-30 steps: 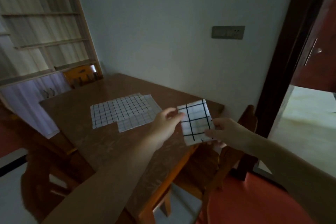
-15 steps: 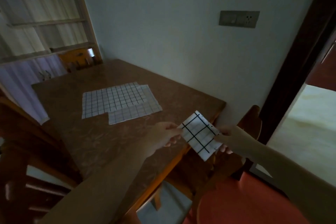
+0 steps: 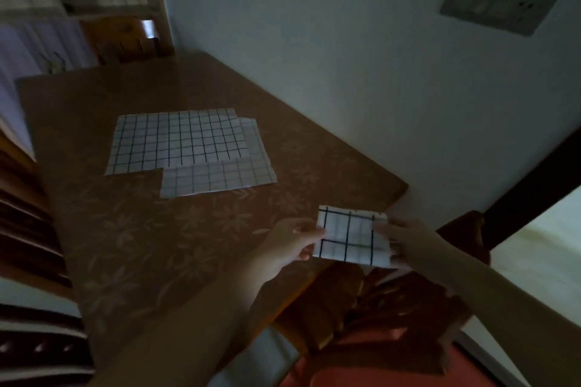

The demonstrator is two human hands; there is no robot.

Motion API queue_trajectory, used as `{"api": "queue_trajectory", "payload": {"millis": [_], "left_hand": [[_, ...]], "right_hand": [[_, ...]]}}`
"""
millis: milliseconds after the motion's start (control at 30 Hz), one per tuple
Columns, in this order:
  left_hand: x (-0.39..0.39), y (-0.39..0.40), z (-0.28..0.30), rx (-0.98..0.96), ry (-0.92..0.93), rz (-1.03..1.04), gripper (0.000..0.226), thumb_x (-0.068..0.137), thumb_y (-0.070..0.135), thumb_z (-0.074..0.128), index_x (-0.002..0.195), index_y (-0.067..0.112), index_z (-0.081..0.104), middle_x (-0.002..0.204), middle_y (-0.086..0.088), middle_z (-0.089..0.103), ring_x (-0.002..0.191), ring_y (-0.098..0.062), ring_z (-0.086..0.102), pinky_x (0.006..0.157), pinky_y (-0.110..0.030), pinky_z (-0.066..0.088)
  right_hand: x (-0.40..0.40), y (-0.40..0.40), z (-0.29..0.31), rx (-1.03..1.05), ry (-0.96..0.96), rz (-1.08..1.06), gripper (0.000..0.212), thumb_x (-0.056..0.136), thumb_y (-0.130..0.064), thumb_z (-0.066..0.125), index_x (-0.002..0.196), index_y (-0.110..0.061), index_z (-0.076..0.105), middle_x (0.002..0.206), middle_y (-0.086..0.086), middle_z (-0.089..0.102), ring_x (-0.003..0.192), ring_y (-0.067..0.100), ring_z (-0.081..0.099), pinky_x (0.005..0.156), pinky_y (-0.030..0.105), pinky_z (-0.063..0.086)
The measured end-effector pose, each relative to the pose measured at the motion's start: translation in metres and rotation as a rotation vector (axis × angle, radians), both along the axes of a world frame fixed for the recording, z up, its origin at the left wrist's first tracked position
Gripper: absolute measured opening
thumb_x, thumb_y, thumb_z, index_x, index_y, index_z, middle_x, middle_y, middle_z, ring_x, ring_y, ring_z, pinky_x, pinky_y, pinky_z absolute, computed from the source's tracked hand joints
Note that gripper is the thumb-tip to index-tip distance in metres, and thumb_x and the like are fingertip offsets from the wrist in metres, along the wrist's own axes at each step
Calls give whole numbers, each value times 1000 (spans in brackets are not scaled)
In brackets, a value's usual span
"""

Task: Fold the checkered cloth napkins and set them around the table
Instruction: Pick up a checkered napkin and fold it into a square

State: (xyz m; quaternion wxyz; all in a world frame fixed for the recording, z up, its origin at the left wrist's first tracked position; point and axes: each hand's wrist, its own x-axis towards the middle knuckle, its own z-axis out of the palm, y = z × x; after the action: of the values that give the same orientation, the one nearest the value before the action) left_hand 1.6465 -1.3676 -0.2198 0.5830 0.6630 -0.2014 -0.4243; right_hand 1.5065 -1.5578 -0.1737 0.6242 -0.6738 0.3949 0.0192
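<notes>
A small folded white napkin with black checks (image 3: 350,236) hangs between my hands just over the table's near right edge. My left hand (image 3: 292,245) pinches its left side and my right hand (image 3: 405,245) pinches its right side. Two unfolded checkered napkins (image 3: 182,141) lie flat and overlapping in the middle of the brown floral-patterned table (image 3: 141,245), the lower one (image 3: 220,181) sticking out at the front right.
A wooden chair (image 3: 355,302) is tucked under the table's near right edge. Another wooden chair (image 3: 19,229) stands along the left side. The wall with a switch plate (image 3: 496,6) runs along the table's far right side. A doorway opens at the right.
The folded napkin has gone from tilted to nearly level and sits lower, closer to the table's edge. The view has tipped down and moved nearer the table.
</notes>
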Motion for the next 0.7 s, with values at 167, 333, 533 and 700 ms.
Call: {"api": "queue_trajectory", "payload": {"millis": [167, 333, 533, 700], "left_hand": [[6, -32, -22, 23, 144, 285, 10, 89, 24, 67, 97, 17, 67, 79, -1, 61, 72, -13, 60, 80, -30, 53], [8, -74, -52, 155, 192, 423, 7, 92, 18, 63, 97, 13, 63, 82, -1, 60, 70, -12, 61, 65, -27, 54], [-14, -107, -108, 213, 289, 671, 15, 91, 18, 65, 94, 3, 67, 67, -4, 60, 56, -13, 55, 54, -26, 46], [-29, -129, -134, 236, 205, 734, 37, 90, 11, 62, 125, 23, 56, 115, -2, 64, 90, -12, 64, 65, -22, 55]], "right_hand": [[32, -34, -29, 179, -7, 92, 19, 90, 3, 56, 101, -12, 60, 93, 14, 72, 83, 28, 71, 64, 37, 60], [67, -84, -64, 36, 63, 292, 11, 92, -13, 60, 103, -14, 63, 97, 9, 72, 88, 22, 71, 70, 32, 56], [87, -128, -129, -94, 130, 439, 9, 94, -22, 60, 89, -16, 64, 86, 5, 63, 77, 16, 63, 64, 25, 51], [93, -141, -170, -301, 112, 437, 14, 88, -24, 67, 101, -18, 64, 84, -1, 68, 72, 12, 65, 58, 21, 46]]}}
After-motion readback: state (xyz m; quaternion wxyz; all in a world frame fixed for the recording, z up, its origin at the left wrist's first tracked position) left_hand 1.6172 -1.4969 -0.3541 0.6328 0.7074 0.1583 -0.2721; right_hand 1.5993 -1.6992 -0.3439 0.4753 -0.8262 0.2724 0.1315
